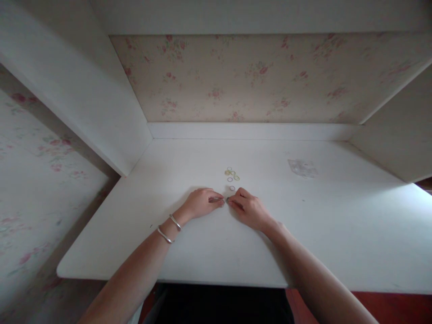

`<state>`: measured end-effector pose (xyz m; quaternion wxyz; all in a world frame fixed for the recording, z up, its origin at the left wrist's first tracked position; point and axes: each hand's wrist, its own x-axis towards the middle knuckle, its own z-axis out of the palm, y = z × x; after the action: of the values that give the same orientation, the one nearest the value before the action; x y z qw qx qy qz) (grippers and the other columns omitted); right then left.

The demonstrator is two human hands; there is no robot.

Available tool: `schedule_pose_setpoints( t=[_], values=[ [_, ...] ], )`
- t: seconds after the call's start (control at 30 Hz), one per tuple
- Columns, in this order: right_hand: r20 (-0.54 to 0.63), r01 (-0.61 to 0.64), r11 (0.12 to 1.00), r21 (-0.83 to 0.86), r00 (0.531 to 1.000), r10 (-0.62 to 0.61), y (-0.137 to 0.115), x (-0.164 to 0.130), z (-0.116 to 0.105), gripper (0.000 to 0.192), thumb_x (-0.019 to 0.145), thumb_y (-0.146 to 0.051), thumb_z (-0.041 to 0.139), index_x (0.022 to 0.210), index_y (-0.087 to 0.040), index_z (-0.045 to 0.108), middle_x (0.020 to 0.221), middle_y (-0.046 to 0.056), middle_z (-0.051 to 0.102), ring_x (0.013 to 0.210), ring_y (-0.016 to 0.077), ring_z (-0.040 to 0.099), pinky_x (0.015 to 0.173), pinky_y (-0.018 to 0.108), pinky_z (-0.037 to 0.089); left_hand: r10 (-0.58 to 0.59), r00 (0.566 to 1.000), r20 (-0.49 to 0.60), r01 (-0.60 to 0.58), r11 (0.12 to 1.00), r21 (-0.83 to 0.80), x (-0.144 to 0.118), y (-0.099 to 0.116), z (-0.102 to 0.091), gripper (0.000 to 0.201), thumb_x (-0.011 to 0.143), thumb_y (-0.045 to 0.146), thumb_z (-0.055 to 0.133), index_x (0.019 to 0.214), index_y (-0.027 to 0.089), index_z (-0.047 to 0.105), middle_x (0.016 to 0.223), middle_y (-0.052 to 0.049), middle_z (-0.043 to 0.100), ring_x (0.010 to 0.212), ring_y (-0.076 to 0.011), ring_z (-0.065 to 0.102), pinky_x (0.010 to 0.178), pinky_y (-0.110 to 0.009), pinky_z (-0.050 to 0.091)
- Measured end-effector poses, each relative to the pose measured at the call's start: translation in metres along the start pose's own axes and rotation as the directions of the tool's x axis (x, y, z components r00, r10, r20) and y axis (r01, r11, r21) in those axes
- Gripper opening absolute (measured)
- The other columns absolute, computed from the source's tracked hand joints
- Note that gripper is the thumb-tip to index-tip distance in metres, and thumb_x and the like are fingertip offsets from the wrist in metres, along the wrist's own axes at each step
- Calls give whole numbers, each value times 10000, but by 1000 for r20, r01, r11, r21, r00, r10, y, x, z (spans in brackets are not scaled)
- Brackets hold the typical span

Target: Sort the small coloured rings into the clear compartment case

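L hand: thumb/finger narrowly parted, hold unclear | R hand: pinched narrow, dark bit at tips, can't tell if gripped | rings: on table, just beyond | we'd best pinch lightly, tips close

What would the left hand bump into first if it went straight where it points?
Probably the right hand, or the tiny dark bit it seems to pinch; depth is hard to judge.
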<state>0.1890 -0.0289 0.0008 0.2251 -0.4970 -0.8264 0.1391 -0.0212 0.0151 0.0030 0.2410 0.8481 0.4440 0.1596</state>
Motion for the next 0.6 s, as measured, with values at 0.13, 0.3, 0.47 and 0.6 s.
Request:
schedule_pose_setpoints(
  t=[0.13, 0.3, 0.47, 0.6],
  values=[
    [-4, 3, 1000, -26, 1000, -3, 1, -1, 0, 229, 904, -237, 457, 945, -229, 682, 873, 29, 565, 713, 105, 554, 680, 218, 421, -5, 1000, -13, 5, 1000, -14, 1, 1, 0, 268, 840, 446, 538, 929, 280, 729, 853, -2, 699, 768, -141, 607, 692, -220, 446],
    [13, 20, 999, -46, 1000, -20, 1, -1, -2, 229, 895, -247, 470, 905, -229, 699, 849, 24, 570, 690, 97, 542, 661, 213, 404, -2, 999, -33, 1, 1000, -30, 1, 2, -1, 226, 834, 413, 557, 885, 274, 727, 870, 8, 701, 782, -138, 604, 684, -214, 442],
    [9, 45, 999, -24, 999, -45, 0, -1, -3, 249, 903, -240, 453, 879, -229, 702, 849, 20, 580, 699, 94, 545, 661, 209, 394, -6, 999, -50, 5, 1000, -22, 1, 3, -2, 219, 831, 391, 559, 847, 245, 722, 829, -1, 683, 751, -134, 586, 660, -213, 424],
    [-61, -38, 999, -15, 997, 37, 3, 1, -3, 250, 914, -267, 445, 911, -232, 692, 858, 20, 587, 715, 100, 556, 674, 209, 398, 6, 998, -60, -8, 999, -35, 1, 4, -2, 220, 839, 379, 550, 826, 239, 719, 798, 2, 668, 727, -126, 573, 648, -212, 414]
  ],
)
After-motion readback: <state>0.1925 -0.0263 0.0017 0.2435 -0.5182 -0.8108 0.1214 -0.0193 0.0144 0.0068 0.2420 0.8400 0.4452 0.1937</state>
